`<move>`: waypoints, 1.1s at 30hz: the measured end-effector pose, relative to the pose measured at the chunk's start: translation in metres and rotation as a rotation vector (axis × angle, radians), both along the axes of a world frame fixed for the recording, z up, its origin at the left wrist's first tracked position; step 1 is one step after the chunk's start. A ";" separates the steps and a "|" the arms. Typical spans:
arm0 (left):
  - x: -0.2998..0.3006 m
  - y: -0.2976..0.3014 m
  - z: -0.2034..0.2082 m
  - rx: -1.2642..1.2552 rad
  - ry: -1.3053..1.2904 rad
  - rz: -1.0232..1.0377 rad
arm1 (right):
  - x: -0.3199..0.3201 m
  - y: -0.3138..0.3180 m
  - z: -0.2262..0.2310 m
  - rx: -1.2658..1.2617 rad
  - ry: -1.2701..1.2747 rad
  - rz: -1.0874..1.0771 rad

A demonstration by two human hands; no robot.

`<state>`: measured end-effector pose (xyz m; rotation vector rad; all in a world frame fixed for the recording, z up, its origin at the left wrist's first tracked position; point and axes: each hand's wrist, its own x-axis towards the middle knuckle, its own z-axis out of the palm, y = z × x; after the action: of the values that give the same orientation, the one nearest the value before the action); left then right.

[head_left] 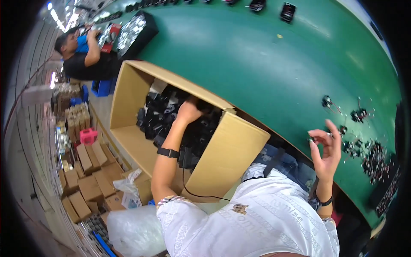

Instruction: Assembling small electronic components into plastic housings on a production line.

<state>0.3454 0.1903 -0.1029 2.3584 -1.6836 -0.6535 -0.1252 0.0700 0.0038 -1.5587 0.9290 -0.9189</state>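
Observation:
My left hand (189, 112) reaches down into an open cardboard box (150, 68) on my left. Its fingers dip among many loose black plastic parts (165, 105), so their tips are hidden. Over the green table's near edge, my right hand (328, 154) is raised, thumb and a finger pinched together. A tiny dark thing shows at those fingertips, too small to name. Beyond the right hand lie small motor-like parts with thin wires (358, 115), and a denser pile of them (376, 162) sits farther right.
The green table (222, 47) stretches ahead, with a row of small black devices (287, 12) along its far side. A black box with silvery contents (132, 36) stands at the far left, near another person (87, 58). Cardboard cartons (96, 180) and a clear plastic bag (135, 229) are at lower left.

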 end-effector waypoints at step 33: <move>-0.284 -0.207 0.160 0.152 1.286 -0.537 | -0.050 -0.068 0.074 -0.739 0.131 0.084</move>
<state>0.0617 -0.0165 0.0575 0.9105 -1.4972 -1.8574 -0.1747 0.0024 0.0780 -2.2832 0.6268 -1.1853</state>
